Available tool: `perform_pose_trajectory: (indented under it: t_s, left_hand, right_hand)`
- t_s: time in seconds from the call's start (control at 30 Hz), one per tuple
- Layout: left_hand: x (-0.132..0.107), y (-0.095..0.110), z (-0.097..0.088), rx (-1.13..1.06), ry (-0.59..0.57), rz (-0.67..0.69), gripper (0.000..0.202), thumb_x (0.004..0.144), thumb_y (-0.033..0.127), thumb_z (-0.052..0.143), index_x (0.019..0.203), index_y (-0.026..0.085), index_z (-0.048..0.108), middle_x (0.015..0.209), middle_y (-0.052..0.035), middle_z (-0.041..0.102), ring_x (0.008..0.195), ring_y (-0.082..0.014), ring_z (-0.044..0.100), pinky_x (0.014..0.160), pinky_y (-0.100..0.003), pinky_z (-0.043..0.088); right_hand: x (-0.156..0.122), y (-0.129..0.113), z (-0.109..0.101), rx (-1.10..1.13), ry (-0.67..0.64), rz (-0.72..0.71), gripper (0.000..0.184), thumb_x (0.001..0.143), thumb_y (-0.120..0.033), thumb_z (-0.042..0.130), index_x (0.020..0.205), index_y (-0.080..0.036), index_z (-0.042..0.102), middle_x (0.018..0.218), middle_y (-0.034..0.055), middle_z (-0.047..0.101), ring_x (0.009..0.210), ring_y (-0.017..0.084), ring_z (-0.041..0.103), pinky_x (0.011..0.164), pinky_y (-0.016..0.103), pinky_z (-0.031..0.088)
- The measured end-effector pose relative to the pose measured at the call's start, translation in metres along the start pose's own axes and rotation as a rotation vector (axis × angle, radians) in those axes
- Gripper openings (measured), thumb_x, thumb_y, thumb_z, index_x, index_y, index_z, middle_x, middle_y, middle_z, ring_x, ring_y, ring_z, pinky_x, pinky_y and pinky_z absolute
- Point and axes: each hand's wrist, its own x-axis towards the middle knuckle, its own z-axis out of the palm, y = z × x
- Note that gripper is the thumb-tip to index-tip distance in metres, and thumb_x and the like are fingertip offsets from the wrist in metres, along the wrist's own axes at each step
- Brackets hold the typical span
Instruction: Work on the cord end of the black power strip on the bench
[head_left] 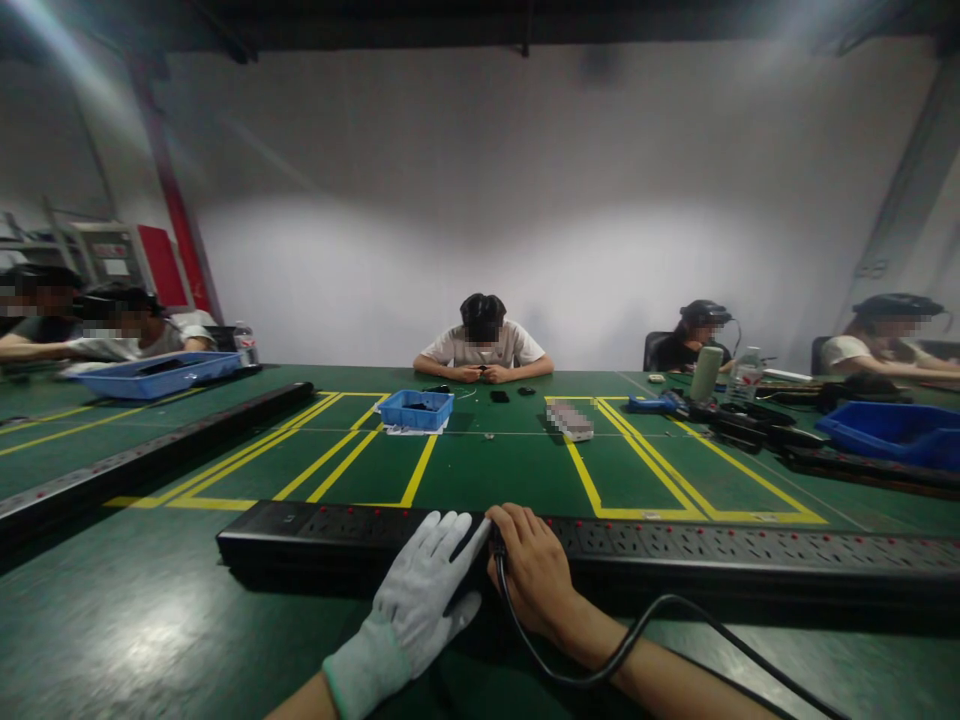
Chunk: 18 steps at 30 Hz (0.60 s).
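A long black power strip (660, 548) with rows of sockets and small red spots lies across the green table in front of me. My left hand (431, 575), in a pale knitted glove with a mint cuff, rests on the strip with its fingers stretched out. Close beside it, my bare right hand (536, 575) curls round a black plug (498, 545) at the strip; the fingers partly hide the plug. From it a black cord (570, 680) loops down and runs over my right forearm to the lower right.
Yellow tape lines (424, 470) mark the green table. Farther off are a small blue bin (417, 410), a blurred-out box (570, 420), a blue tray (161, 375) and another blue bin (892, 432). A second power strip (172, 450) runs along the left. Several people sit around.
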Motion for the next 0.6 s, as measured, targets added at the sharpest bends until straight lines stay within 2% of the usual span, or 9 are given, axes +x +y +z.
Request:
perform_pose_trajectory:
  t_s: [0.6]
  left_hand:
    - [0.0002,-0.0002,0.0058,-0.055,0.037,0.005,0.062,0.084,0.036,0.048,0.141,0.021,0.028,0.141,-0.0068,0.039,0.13,-0.0285,0.034,0.102,-0.044,0.038]
  right_hand:
    - [0.0,-0.0012,-0.0002,0.022,0.008,0.012,0.046,0.075,-0.012,0.05,0.12,-0.019,0.044,0.116,0.0089,0.051,0.102,0.022,0.047,0.09,0.037,0.039]
